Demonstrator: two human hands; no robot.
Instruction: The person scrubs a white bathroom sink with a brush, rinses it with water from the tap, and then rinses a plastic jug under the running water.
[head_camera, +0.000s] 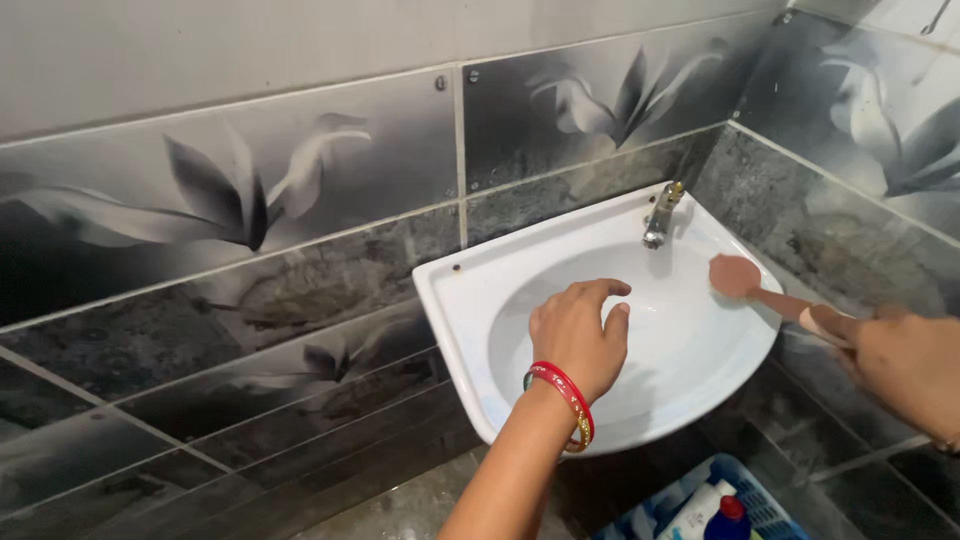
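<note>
A white corner washbasin (455, 300) is fixed to the tiled wall, with a metal tap (660, 215) at its back rim. My left hand (580, 335), with red and green bangles at the wrist, hovers over the bowl, fingers curled downward and holding nothing. My right hand (905, 365) at the right edge grips the handle of a pinkish-brown brush (745, 280). The brush's round head rests at the basin's right rim, just below the tap.
Grey tiled walls with leaf patterns meet in a corner behind the basin. Below the basin, a blue basket (770, 505) holds a white bottle (695, 510) and a red-capped bottle (730, 515). The floor beneath is dark.
</note>
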